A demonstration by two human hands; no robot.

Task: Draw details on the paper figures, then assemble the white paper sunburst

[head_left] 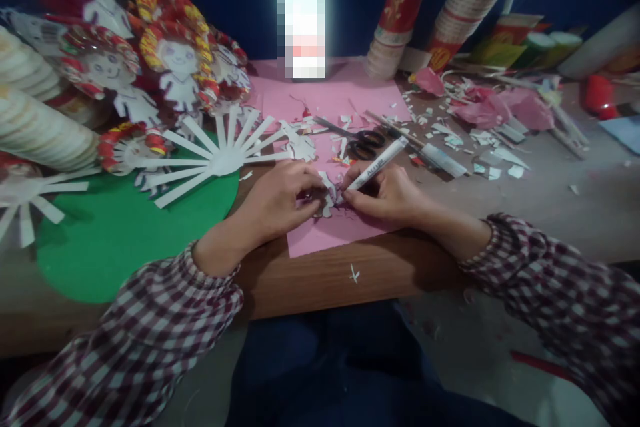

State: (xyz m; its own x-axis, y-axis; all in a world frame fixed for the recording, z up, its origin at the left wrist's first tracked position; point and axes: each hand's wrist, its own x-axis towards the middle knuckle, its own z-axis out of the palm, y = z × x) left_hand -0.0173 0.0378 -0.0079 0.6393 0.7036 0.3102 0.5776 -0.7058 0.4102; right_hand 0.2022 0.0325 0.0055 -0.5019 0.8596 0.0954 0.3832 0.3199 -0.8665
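A small white paper cutout figure is pinched between the fingers of my left hand, above a pink paper sheet. My right hand grips a white marker pen, slanting up to the right. Its lower end and right fingertips meet the cutout's right edge; whether the tip touches it I cannot tell. Just behind the hands lie black-handled scissors and another white cutout figure.
Left, a fan of white paper strips rests on a green round sheet. Decorated paper dolls stand behind it. Stacked paper cups, paper scraps and crumpled pink paper occupy the right. A bright blurred screen stands at back.
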